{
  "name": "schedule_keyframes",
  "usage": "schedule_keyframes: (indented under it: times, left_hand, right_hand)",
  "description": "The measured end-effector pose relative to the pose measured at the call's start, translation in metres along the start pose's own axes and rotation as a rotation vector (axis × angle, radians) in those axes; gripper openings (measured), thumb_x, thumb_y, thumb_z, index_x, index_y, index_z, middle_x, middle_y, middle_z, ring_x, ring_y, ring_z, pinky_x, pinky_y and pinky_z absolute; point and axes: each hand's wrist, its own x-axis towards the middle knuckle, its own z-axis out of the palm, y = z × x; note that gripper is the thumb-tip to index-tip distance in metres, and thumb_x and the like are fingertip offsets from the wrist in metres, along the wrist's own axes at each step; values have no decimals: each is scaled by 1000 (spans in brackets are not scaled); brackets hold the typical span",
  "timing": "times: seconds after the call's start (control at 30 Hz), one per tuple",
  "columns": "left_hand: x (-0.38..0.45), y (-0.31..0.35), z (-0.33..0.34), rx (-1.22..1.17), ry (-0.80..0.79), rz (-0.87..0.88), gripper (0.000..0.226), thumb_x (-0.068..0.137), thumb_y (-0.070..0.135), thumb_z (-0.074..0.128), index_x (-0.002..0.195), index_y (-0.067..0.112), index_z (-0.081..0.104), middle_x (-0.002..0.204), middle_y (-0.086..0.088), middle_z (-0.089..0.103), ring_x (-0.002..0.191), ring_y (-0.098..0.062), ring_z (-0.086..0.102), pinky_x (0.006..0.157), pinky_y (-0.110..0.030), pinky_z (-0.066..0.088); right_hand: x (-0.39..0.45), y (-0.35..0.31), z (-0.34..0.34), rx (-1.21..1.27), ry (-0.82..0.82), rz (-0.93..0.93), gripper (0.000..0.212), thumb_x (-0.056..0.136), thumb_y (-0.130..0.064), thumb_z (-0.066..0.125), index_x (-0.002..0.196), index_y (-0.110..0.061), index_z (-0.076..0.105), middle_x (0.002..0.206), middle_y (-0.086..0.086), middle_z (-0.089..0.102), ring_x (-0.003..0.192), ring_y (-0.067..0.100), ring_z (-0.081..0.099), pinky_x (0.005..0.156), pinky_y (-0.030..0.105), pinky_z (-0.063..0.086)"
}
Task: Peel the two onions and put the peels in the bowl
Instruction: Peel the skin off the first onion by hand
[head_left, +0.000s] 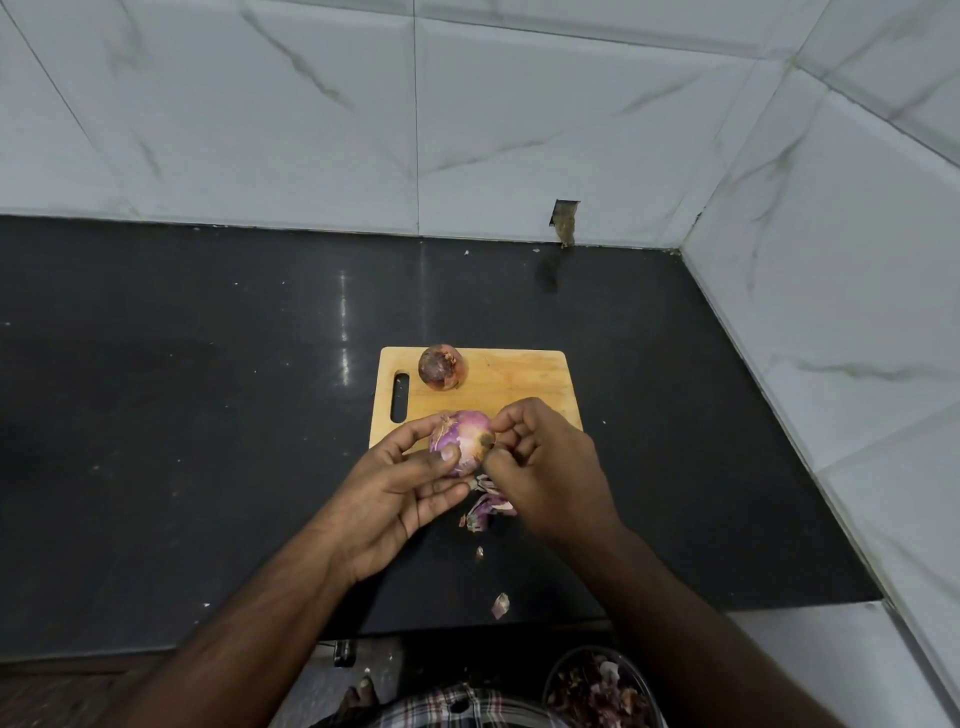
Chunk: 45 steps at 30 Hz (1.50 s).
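Observation:
My left hand (400, 488) grips a partly peeled purple onion (464, 441) over the near edge of the wooden cutting board (514, 382). At the onion's right side, my right hand (545, 462) pinches its skin with curled fingers. A second onion (442, 367), brown and unpeeled, stands at the board's far left. Loose purple peels (488, 506) lie on the counter below the hands. The bowl (597, 691) sits low at the bottom right, below the counter edge, holding several peels and partly hidden by my right forearm.
The black counter (208, 415) spreads wide to the left. Marble-tiled walls close it at the back and on the right. Small peel scraps (500, 605) lie near the counter's front edge.

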Motion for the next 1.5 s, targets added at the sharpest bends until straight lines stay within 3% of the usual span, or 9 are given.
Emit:
schedule_keyframes:
  times: [0.23,0.37,0.47,0.6,0.8,0.97,1.5]
  left_hand:
    - [-3,0,-4,-12,-54,-23,47,84,4,68,131,8,63,102,-24,71,74,-24,73,66,-29,63]
    - [-3,-2,-3,-23,-32,-27,47,84,9,68,131,6,63,102,-22,71,73,-22,73,65,-27,63]
    - [-3,-1,-1,-12,-21,-31,48,83,12,69,130,6,63,101,-20,72,72,-21,73,64,-26,62]
    - [-3,0,0,22,-17,-38,50,82,14,72,131,10,64,104,-22,72,74,-23,73,64,-26,62]
    - [-3,-3,4,80,4,-25,51,79,15,74,129,10,64,101,-20,73,73,-22,72,65,-26,63]
    - [-3,-2,6,106,27,-8,50,76,15,77,125,11,66,98,-19,73,73,-22,69,64,-25,63]
    - [-1,0,4,129,30,-6,49,75,14,77,122,9,66,93,-19,73,68,-22,69,59,-24,61]
  right_hand:
    - [9,10,-10,-28,7,32,18,86,-8,63,99,-21,67,78,-8,63,70,9,58,68,39,55]
    - [10,18,-22,74,-85,15,26,97,-15,61,120,-22,70,113,-10,70,101,4,66,84,35,59]
    - [7,16,-26,176,-210,-62,41,90,-10,71,130,-19,65,127,-10,65,109,3,63,77,20,57]
    - [9,12,-27,113,-197,-152,42,84,1,73,123,-14,70,120,-7,69,103,7,67,77,21,59]
    - [8,7,-26,-62,-201,-232,44,81,-4,71,125,-12,68,124,0,69,91,8,71,79,28,61]
    - [6,4,-20,-165,-136,-278,40,80,-5,71,120,-8,69,119,5,71,100,15,68,85,37,60]
    - [2,4,-11,-263,-80,-285,32,82,-10,69,114,-11,70,113,3,71,98,15,66,82,33,59]
